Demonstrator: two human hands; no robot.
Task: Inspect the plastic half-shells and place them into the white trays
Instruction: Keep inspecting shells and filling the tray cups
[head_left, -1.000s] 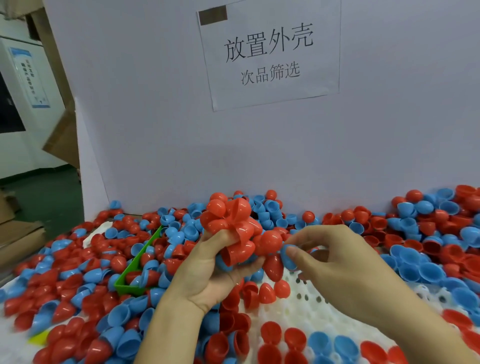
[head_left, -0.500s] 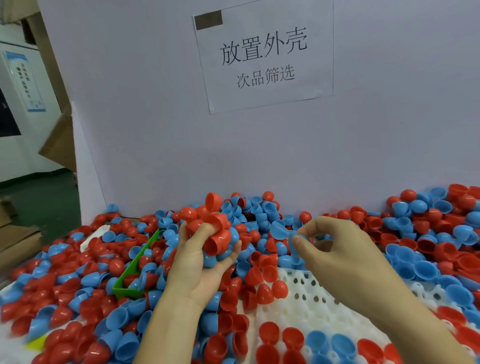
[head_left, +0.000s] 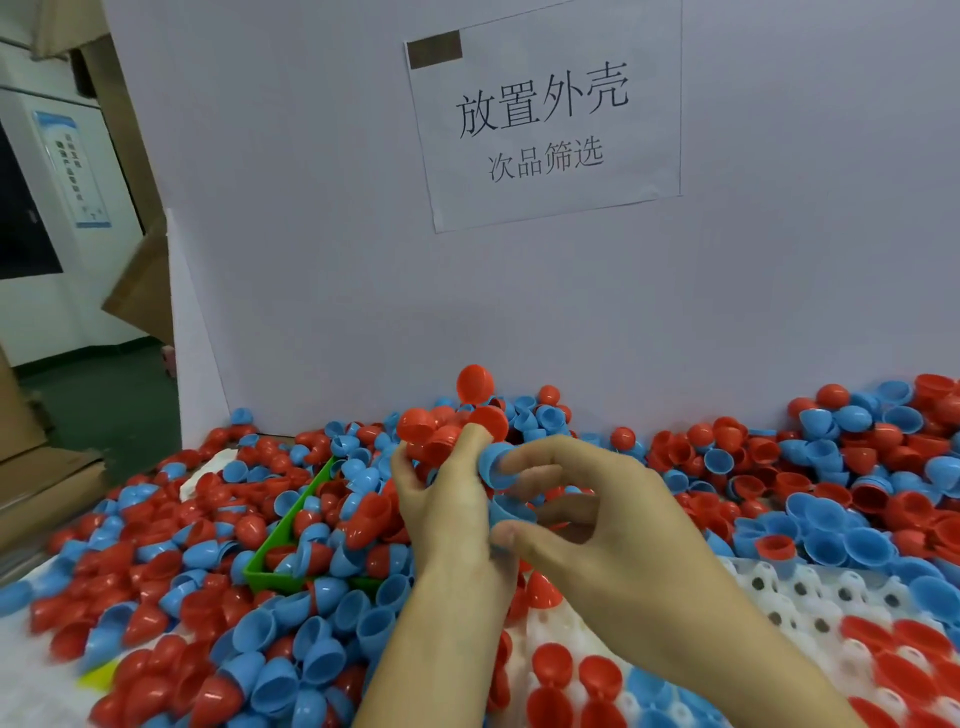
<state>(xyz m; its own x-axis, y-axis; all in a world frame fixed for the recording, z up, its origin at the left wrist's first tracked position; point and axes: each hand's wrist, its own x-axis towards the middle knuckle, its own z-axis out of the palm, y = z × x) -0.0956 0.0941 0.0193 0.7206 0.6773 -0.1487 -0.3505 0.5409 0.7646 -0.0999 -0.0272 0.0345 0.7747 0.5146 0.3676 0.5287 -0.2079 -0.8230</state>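
Observation:
Red and blue plastic half-shells (head_left: 208, 545) lie heaped over the whole bench. My left hand (head_left: 447, 514) is raised in the middle and grips a bunch of red half-shells (head_left: 441, 431), with one more red shell (head_left: 474, 383) sticking up above them. My right hand (head_left: 597, 535) meets it from the right, and a blue half-shell (head_left: 493, 465) is pinched at its fingertips; a second blue shell (head_left: 511, 512) sits between the two hands. The white tray (head_left: 800, 597) with round holes lies at the lower right, holding several red and blue shells.
A green bin (head_left: 283, 535) lies half buried in shells left of my left hand. A white board (head_left: 311, 260) with a paper sign (head_left: 543, 114) closes the back of the bench. Cardboard (head_left: 41, 493) and a green floor lie to the left.
My left hand rose a little with its red shells and closed toward my right hand. My right hand now pinches a blue shell against the bunch. The view has shifted slightly to the left.

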